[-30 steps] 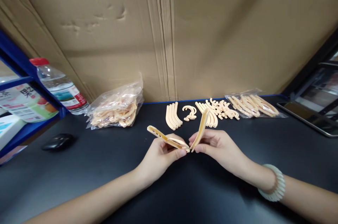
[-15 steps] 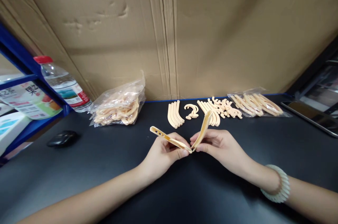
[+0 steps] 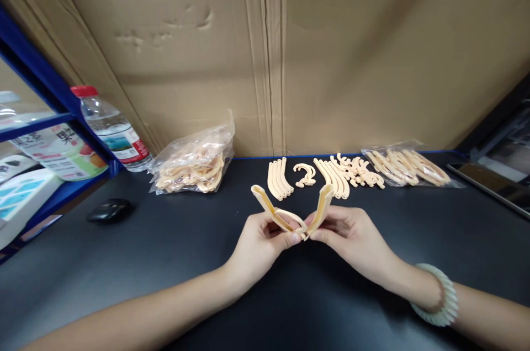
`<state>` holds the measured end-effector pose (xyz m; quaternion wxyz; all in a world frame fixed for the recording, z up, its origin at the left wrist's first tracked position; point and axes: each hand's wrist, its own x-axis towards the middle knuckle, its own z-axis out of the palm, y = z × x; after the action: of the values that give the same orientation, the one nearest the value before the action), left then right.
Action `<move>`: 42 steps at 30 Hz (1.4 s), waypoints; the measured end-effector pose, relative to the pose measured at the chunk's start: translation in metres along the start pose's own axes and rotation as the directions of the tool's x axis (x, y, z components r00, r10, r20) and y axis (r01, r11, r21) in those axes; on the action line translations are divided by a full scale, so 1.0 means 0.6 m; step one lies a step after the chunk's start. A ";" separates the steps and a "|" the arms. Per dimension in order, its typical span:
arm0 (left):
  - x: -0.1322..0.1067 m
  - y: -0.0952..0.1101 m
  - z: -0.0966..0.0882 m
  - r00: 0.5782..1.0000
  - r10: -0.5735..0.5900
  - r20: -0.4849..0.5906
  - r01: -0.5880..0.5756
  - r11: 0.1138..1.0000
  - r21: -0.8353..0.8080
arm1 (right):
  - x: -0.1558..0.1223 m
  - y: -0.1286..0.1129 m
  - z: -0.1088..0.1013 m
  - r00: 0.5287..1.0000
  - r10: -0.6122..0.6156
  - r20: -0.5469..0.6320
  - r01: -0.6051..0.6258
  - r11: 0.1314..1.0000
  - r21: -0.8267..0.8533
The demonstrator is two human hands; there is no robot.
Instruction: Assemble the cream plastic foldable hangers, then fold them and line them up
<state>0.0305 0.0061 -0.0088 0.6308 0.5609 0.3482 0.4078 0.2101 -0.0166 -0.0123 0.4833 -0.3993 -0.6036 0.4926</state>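
Left piece: cream, channelled, inner face amber, tilted up toward far left, held above the near middle. Right piece: same cream, hollow-sided, leaning up toward far right; lower ends close together in a V. Slim curved strip arches beside left piece's lower half, reaching the meeting point.

The left hand and right hand hold curved beige pieces.
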 end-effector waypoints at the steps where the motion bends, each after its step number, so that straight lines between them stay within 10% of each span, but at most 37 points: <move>1: -0.001 -0.001 0.001 1.000 0.004 -0.027 -0.004 1.000 -0.008 | -0.001 0.000 0.002 1.000 -0.002 -0.009 0.002 1.000 0.007; 12: 0.000 -0.007 -0.001 0.995 0.018 -0.095 -0.022 0.999 -0.039 | 0.006 0.010 0.016 0.994 0.013 -0.109 -0.009 0.999 0.045; 19: 0.001 0.001 -0.009 0.978 -0.079 -0.195 0.038 0.978 -0.204 | 0.029 -0.044 -0.082 0.994 0.056 0.096 -0.036 0.980 -0.197; 29: 0.032 0.044 -0.110 0.975 -0.182 0.125 0.170 0.981 0.096 | 0.017 -0.055 -0.159 0.972 0.003 0.235 0.146 0.776 -0.614; 34: 0.042 0.065 -0.153 0.964 -0.095 0.247 -0.008 0.922 0.387 | 0.011 -0.039 -0.176 0.965 0.011 0.264 0.175 0.722 -0.670; 42: 0.034 0.076 -0.137 0.882 0.030 0.469 -0.404 0.559 0.724 | 0.017 -0.026 -0.181 0.940 0.027 0.340 0.250 0.625 -0.740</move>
<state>-0.0405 0.0612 0.0264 0.3081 0.8951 0.2819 0.1565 0.3142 0.0125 0.0104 0.1909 -0.4437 -0.8495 0.2124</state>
